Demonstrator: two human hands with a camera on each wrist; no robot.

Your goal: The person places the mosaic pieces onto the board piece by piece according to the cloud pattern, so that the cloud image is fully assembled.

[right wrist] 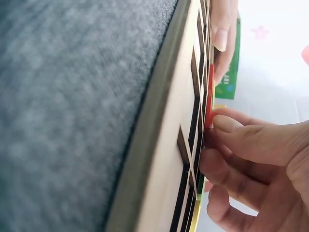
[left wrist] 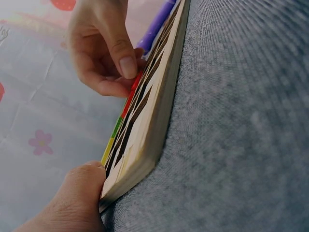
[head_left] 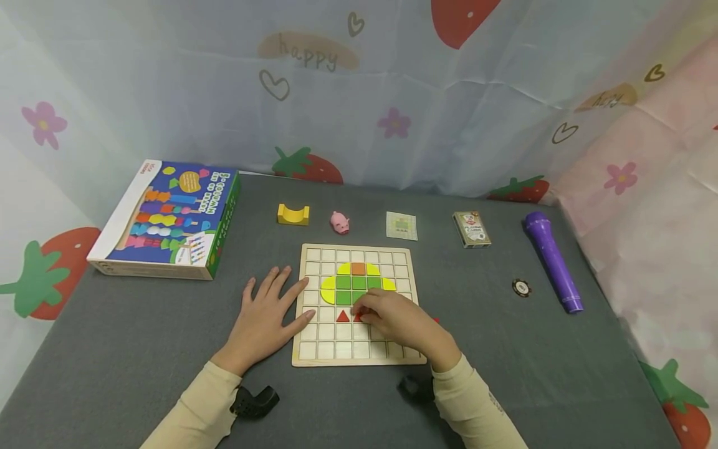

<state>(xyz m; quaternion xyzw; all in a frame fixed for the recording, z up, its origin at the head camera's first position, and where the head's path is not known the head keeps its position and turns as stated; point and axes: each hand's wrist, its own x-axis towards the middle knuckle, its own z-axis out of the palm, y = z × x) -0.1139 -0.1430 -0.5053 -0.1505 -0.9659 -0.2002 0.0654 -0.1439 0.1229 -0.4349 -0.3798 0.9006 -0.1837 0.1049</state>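
A wooden grid board (head_left: 325, 350) lies flat on the table. On it sit green squares (head_left: 350, 282), yellow rounded pieces (head_left: 328, 290), an orange square (head_left: 358, 269) and a red triangle (head_left: 343, 317). My right hand (head_left: 401, 318) reaches over the board's right side and pinches a second red triangle (head_left: 357, 317) beside the first, partly covered by the fingertips. In the right wrist view the thumb and fingers meet at the red piece (right wrist: 209, 108). My left hand (head_left: 266, 318) lies with fingers spread, thumb and fingertips touching the board's left edge.
Behind the board stand a yellow arched block (head_left: 293, 216), a pink pig figure (head_left: 339, 222), a small printed card (head_left: 401, 226) and a card box (head_left: 472, 229). Rightward are a poker chip (head_left: 521, 287) and purple microphone-shaped object (head_left: 554, 262). A game box (head_left: 168, 218) lies left.
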